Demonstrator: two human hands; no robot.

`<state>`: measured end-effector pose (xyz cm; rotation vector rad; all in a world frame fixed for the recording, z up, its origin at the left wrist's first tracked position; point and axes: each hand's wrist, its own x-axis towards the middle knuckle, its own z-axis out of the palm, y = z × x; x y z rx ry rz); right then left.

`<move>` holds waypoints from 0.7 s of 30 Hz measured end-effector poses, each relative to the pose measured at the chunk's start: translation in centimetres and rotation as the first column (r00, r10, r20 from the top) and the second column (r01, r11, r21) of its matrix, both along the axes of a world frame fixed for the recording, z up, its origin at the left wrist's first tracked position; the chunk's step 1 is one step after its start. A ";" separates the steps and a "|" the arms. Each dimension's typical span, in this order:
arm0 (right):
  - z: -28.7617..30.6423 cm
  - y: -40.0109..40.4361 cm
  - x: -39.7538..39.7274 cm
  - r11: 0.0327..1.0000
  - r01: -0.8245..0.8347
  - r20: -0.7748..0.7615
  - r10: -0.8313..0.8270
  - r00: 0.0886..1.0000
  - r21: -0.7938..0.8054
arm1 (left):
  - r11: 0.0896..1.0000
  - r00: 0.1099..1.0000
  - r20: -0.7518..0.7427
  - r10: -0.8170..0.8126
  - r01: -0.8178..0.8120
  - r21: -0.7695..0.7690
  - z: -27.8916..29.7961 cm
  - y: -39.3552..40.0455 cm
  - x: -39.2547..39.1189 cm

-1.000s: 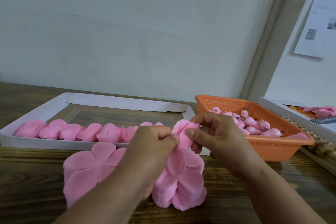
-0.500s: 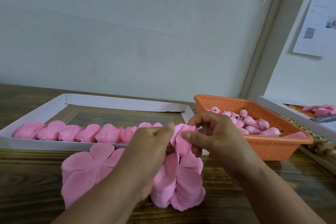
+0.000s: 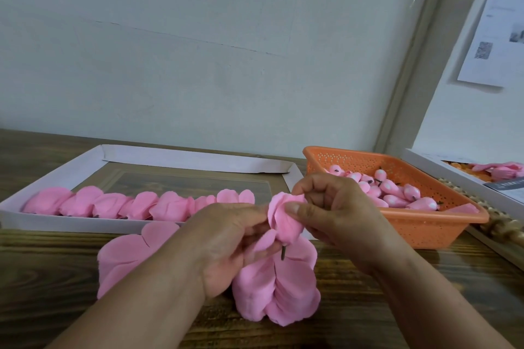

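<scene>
Head view: a half-made pink flower [image 3: 285, 221] hangs between two hands, just above the desk [image 3: 56, 306] and in front of a white tray [image 3: 71, 224]. The left hand [image 3: 226, 246] grips it from below, its fingers [image 3: 249, 214] curled round the base, where a short dark stem [image 3: 283, 253] pokes out. The right hand [image 3: 334, 215] pinches the upper petals between thumb and forefinger.

The flower looks nearly weightless, soft and floppy, likely to crease or slip apart under a hard squeeze. Whether it is cloth or thin foam is hard to tell from here. The firmest hold appears to be the base beside the stem, with only a light pinch on the petal edges.

Directly beneath lies a stack of petal sheets [image 3: 278, 292], and a second stack [image 3: 124, 258] lies to the left, partly hidden by the forearm. A row of finished blooms [image 3: 113, 204] lines the near side of the tray. To the right, an orange basket [image 3: 425, 229] holds pink buds [image 3: 391, 193].
</scene>
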<state>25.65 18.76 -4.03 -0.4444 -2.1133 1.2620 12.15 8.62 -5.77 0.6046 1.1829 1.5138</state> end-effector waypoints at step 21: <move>0.3 -1.3 -0.4 0.979 0.094 0.110 -0.115 0.987 0.182 | 0.987 0.889 -0.428 0.161 -0.143 0.074 0.3 -0.5 0.9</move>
